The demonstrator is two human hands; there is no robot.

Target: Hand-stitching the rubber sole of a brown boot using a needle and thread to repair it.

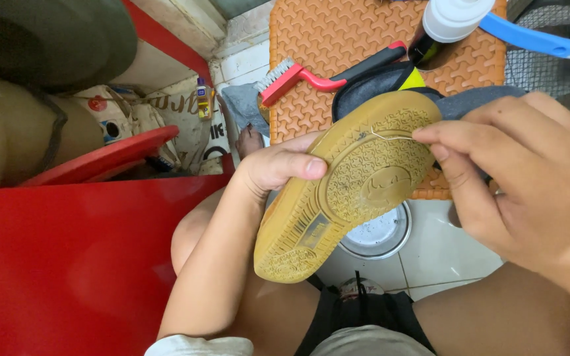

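Head view — left hand (pixel 278 166) fingers clamp the shoe (pixel 344 184); right hand (pixel 522 171) fingers pinch a thin wire (pixel 390 137).

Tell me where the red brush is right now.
The red brush lies on the orange woven stool at the top of the head view, bristles toward the left, just above the tan shoe sole that the left hand holds.

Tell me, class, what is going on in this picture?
A seated person holds a shoe sole-up in the left hand. The right hand pinches a thin wire or needle against the tan sole near the toe. Behind, on an orange stool, lie a red brush, a blue brush and a white-capped bottle. A metal floor drain sits below the shoe.
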